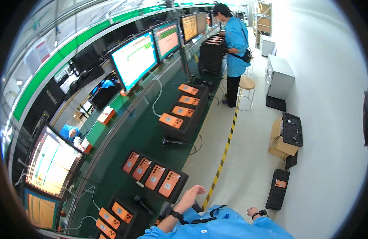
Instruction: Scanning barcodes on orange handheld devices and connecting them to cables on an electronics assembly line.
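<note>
My left hand (190,195) is raised above the floor beside the bench, fingers apart and nothing in them. Nearest to it is a black foam tray (177,194) on the bench, with orange phones (155,177) lying in a row in its slots. My right hand (252,211) hangs low on the other side of my body, over the floor, its fingers curled in with nothing showing in them. A black watch or band is on each wrist. Further along stands another black tray (174,132) with orange phones (183,111).
Lit monitors (135,59) line the green bench (108,165). A handheld scanner (174,141) lies there with its cable. Another person (236,38) stands by a stack of black trays (211,57). A stool (247,83), grey cabinet (280,75), cardboard box (277,143) and black tray (276,199) stand along the aisle.
</note>
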